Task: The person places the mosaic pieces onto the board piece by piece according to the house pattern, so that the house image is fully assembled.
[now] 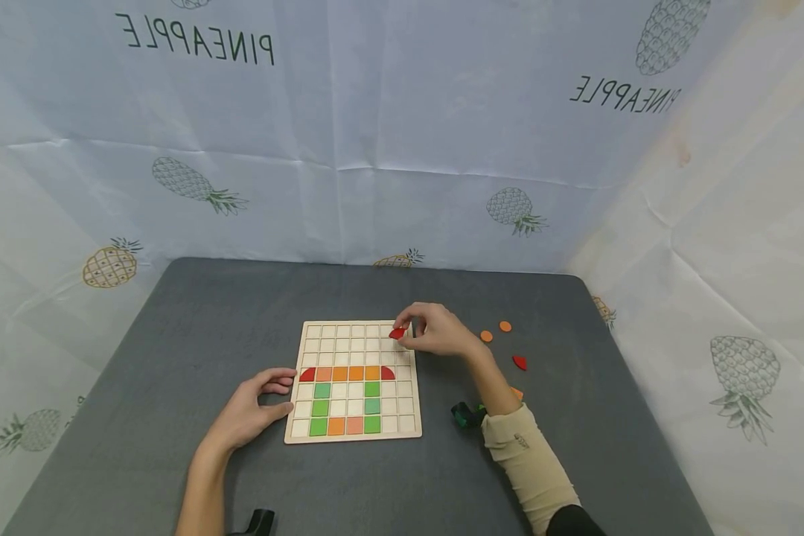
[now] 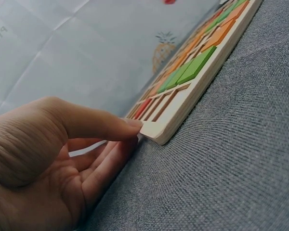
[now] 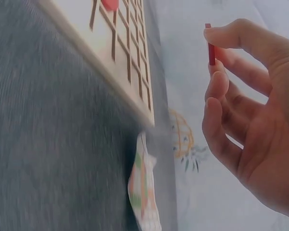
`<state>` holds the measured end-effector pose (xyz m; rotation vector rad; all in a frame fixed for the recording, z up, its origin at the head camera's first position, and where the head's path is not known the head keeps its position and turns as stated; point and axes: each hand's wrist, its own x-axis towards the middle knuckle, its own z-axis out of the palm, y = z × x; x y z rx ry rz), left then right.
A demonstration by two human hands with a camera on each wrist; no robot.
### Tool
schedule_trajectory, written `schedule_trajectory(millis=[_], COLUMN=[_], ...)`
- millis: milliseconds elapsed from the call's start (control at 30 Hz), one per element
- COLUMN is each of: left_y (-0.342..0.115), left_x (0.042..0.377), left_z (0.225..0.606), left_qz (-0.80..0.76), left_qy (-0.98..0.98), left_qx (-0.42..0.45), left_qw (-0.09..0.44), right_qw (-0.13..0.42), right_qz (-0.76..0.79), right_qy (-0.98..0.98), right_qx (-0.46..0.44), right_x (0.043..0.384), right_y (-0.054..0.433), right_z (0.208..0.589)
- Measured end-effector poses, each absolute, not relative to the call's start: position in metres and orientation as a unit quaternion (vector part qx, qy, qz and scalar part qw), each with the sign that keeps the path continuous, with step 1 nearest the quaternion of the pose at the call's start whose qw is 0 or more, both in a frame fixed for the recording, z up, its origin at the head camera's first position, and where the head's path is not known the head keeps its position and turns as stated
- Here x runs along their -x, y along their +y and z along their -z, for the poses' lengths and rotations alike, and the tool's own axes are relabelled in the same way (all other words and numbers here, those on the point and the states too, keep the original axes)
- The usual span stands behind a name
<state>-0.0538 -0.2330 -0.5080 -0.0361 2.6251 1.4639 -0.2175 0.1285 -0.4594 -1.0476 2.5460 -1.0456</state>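
A square wooden grid board (image 1: 402,438) lies on the table, with green, orange and red tiles in some cells. My left hand (image 1: 251,409) rests at its left edge, thumb and fingers spread apart against the rim. In the left wrist view, the thumb (image 2: 127,127) touches the board's near corner. My right hand (image 1: 438,330) is over the board's far right corner. Its thumb and a finger pinch a red quarter-circle tile (image 1: 397,333), seen edge-on in the right wrist view (image 3: 211,45) and held above the surface. Red quarter-circle tiles (image 1: 387,373) end the orange row.
Orange discs (image 1: 486,336) and a loose red quarter-circle tile (image 1: 519,362) lie right of the board. An orange tile (image 1: 517,392) is partly behind my right forearm. A blurred white strip with coloured patches (image 3: 143,187) shows beyond the board. Pineapple-print cloth (image 1: 402,112) hangs behind the table.
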Motion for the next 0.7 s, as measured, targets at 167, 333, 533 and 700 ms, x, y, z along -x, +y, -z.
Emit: schedule_trajectory(millis=[167,333,533,700], left_y=[-0.233,-0.233,-0.232,-0.232], left_x=[0.054,0.053,0.053,0.054], left_z=[0.508,0.508,0.507,0.507], left_qz=[-0.486,-0.485,-0.485,-0.480], left_qy=[0.871,0.872,0.871,0.874], left_qx=[0.014,0.015,0.015,0.017], left_qw=[0.070,0.070,0.070,0.073], right_qw=[0.114,0.137,0.151,0.172], right_qz=[0.340,0.334,0.314,0.294], right_qy=[0.859,0.852,0.849,0.847], right_qx=[0.365,0.380,0.398,0.408], right_x=[0.217,0.216,0.213,0.209], right_y=[0.107,0.085,0.058,0.038], right_z=[0.459,0.459,0.458,0.460])
